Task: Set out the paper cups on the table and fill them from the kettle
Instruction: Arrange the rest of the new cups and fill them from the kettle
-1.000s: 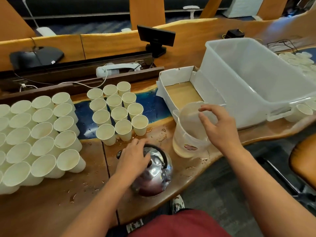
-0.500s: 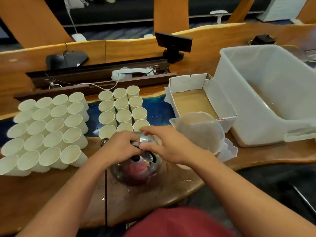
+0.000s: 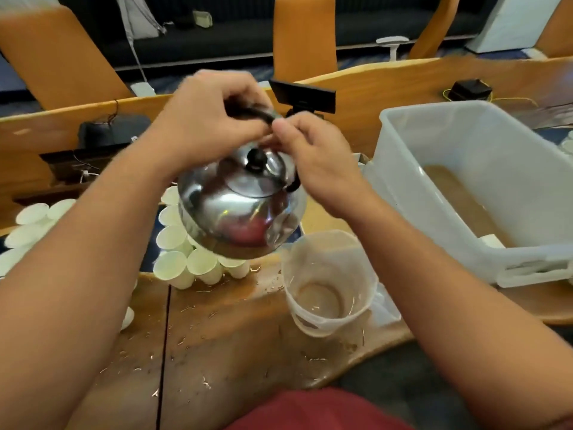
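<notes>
The long wooden table (image 3: 235, 342) with its wavy near edge fills the lower view, its surface speckled with droplets. On its right side sits a large translucent white plastic tub (image 3: 471, 187) with a shallow layer of brownish liquid on its floor. Held above the table — clear of the surface — is the round polished steel kettle (image 3: 238, 209) with a black knob on its lid, tilted a little and hanging over the nearest cups. The left hand (image 3: 204, 119) has its fingers curled round the kettle's dark arched handle (image 3: 251, 113) at the top; the right hand (image 3: 313, 162) pinches the same handle at its right end, thumb and fingertips closed on it. Just right of and below the kettle stands a clear plastic measuring jug (image 3: 328, 283), upright, with a little liquid at its bottom. Pale paper cups (image 3: 173, 268) stand open-mouthed in a tight cluster under and left of the kettle, partly hidden by it — a further group (image 3: 31, 218) shows beyond the left forearm at the table's left edge.
</notes>
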`<state>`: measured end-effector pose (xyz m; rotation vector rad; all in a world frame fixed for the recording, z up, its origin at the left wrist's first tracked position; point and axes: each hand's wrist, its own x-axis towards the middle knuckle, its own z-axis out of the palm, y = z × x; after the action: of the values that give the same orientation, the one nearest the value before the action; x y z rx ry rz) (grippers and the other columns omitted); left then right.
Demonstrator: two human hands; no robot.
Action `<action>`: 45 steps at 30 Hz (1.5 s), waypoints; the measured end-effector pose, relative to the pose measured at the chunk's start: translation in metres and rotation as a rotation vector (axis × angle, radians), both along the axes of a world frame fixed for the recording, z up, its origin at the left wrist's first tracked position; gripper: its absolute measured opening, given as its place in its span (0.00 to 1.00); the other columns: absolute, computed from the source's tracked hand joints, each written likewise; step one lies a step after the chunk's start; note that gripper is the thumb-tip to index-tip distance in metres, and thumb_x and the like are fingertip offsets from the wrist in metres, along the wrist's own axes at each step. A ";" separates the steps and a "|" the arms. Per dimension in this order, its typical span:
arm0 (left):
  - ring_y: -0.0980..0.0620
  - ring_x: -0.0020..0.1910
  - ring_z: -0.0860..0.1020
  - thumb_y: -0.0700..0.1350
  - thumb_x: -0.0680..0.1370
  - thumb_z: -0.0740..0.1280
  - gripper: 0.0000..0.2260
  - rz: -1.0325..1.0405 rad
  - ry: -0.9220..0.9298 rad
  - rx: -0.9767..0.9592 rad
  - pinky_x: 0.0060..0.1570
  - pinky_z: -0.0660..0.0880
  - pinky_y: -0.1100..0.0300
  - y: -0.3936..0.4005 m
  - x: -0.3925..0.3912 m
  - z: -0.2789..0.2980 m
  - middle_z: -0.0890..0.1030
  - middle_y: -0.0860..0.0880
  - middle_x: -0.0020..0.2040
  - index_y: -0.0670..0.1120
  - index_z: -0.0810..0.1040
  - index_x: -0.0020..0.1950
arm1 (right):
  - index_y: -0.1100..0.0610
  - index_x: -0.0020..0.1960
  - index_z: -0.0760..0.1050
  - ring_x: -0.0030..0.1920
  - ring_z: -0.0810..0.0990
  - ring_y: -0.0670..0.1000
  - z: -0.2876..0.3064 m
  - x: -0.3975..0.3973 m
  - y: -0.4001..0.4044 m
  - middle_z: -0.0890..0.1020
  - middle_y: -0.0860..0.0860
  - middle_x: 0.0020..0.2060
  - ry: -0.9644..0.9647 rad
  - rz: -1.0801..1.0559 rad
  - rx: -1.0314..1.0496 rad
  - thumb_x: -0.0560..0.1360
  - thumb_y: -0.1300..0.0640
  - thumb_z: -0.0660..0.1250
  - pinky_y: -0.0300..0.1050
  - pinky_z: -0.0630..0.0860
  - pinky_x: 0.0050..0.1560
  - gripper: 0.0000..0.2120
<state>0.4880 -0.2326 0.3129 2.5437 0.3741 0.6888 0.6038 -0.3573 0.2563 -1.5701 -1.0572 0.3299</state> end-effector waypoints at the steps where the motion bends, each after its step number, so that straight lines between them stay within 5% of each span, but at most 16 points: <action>1: 0.63 0.45 0.79 0.46 0.74 0.74 0.08 -0.003 -0.055 0.041 0.49 0.74 0.71 0.003 0.014 0.001 0.82 0.53 0.46 0.48 0.83 0.52 | 0.53 0.43 0.77 0.45 0.83 0.43 0.004 0.012 0.001 0.85 0.43 0.40 0.019 -0.030 0.020 0.81 0.52 0.63 0.53 0.79 0.54 0.10; 5: 0.58 0.49 0.76 0.51 0.74 0.73 0.12 0.005 -0.159 0.166 0.51 0.70 0.71 0.016 0.069 -0.003 0.79 0.52 0.50 0.49 0.83 0.55 | 0.55 0.43 0.78 0.45 0.85 0.49 0.010 0.058 -0.003 0.87 0.48 0.42 0.038 -0.177 0.021 0.79 0.47 0.63 0.60 0.79 0.54 0.13; 10: 0.58 0.48 0.75 0.47 0.76 0.69 0.11 0.120 -0.146 0.056 0.49 0.70 0.71 0.005 0.114 -0.042 0.75 0.53 0.53 0.52 0.79 0.59 | 0.53 0.40 0.75 0.43 0.85 0.42 -0.016 0.109 -0.011 0.86 0.48 0.40 0.083 -0.335 -0.067 0.81 0.47 0.62 0.52 0.80 0.52 0.14; 14: 0.50 0.55 0.76 0.51 0.78 0.68 0.19 0.193 0.243 -0.260 0.53 0.73 0.56 -0.009 0.132 -0.106 0.76 0.49 0.59 0.52 0.70 0.68 | 0.53 0.39 0.72 0.43 0.83 0.44 -0.062 0.131 -0.015 0.86 0.50 0.40 0.094 -0.386 -0.213 0.81 0.47 0.62 0.50 0.78 0.48 0.15; 17: 0.46 0.56 0.76 0.52 0.79 0.67 0.24 0.190 0.519 -0.344 0.49 0.69 0.57 -0.016 0.140 -0.148 0.76 0.45 0.65 0.48 0.66 0.73 | 0.53 0.40 0.74 0.43 0.80 0.50 -0.092 0.137 -0.017 0.84 0.52 0.43 0.062 -0.447 -0.305 0.82 0.47 0.61 0.46 0.69 0.40 0.15; 20: 0.47 0.49 0.77 0.52 0.80 0.65 0.26 0.189 0.601 -0.447 0.42 0.73 0.55 -0.021 0.145 -0.172 0.76 0.43 0.64 0.48 0.62 0.76 | 0.61 0.45 0.78 0.45 0.80 0.53 -0.115 0.138 -0.018 0.84 0.56 0.44 0.084 -0.474 -0.315 0.82 0.49 0.60 0.45 0.66 0.40 0.18; 25: 0.46 0.60 0.75 0.53 0.80 0.66 0.27 0.196 0.585 -0.412 0.49 0.69 0.58 -0.020 0.155 -0.185 0.72 0.44 0.70 0.48 0.62 0.76 | 0.59 0.49 0.75 0.45 0.76 0.51 -0.134 0.136 -0.018 0.80 0.53 0.44 0.131 -0.522 -0.294 0.83 0.49 0.59 0.39 0.65 0.37 0.15; 28: 0.49 0.54 0.74 0.52 0.80 0.67 0.27 0.200 0.571 -0.431 0.47 0.68 0.59 -0.014 0.161 -0.187 0.73 0.44 0.69 0.49 0.63 0.76 | 0.58 0.49 0.75 0.41 0.74 0.47 -0.138 0.138 -0.016 0.78 0.50 0.41 0.122 -0.534 -0.279 0.83 0.49 0.59 0.30 0.63 0.33 0.13; 33: 0.49 0.49 0.74 0.49 0.80 0.67 0.25 0.181 0.542 -0.451 0.42 0.69 0.61 -0.014 0.169 -0.189 0.74 0.43 0.66 0.49 0.63 0.76 | 0.56 0.48 0.73 0.38 0.72 0.42 -0.139 0.144 -0.012 0.75 0.45 0.37 0.117 -0.567 -0.273 0.83 0.49 0.60 0.29 0.63 0.31 0.12; 38: 0.46 0.38 0.81 0.47 0.80 0.68 0.14 0.298 0.695 -0.491 0.28 0.75 0.58 -0.017 0.176 -0.194 0.79 0.42 0.50 0.44 0.70 0.61 | 0.56 0.49 0.73 0.38 0.72 0.42 -0.151 0.144 -0.010 0.75 0.47 0.38 0.159 -0.579 -0.316 0.83 0.49 0.59 0.29 0.65 0.29 0.12; 41: 0.42 0.46 0.83 0.43 0.80 0.67 0.13 0.206 0.832 -0.534 0.43 0.83 0.50 -0.018 0.176 -0.200 0.82 0.42 0.49 0.37 0.76 0.61 | 0.57 0.51 0.74 0.40 0.74 0.48 -0.168 0.144 -0.010 0.77 0.50 0.41 0.168 -0.597 -0.371 0.83 0.48 0.59 0.33 0.63 0.31 0.13; 45: 0.47 0.54 0.76 0.43 0.81 0.66 0.16 0.107 0.902 -0.646 0.56 0.79 0.51 -0.018 0.171 -0.201 0.74 0.48 0.55 0.44 0.73 0.68 | 0.57 0.55 0.76 0.46 0.78 0.52 -0.189 0.143 -0.006 0.80 0.51 0.44 0.187 -0.587 -0.413 0.82 0.47 0.60 0.45 0.70 0.41 0.15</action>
<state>0.6587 -0.2507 0.1117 2.0493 0.8581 -0.5370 0.7469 -0.3632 0.0671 -2.0886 -0.3593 0.2898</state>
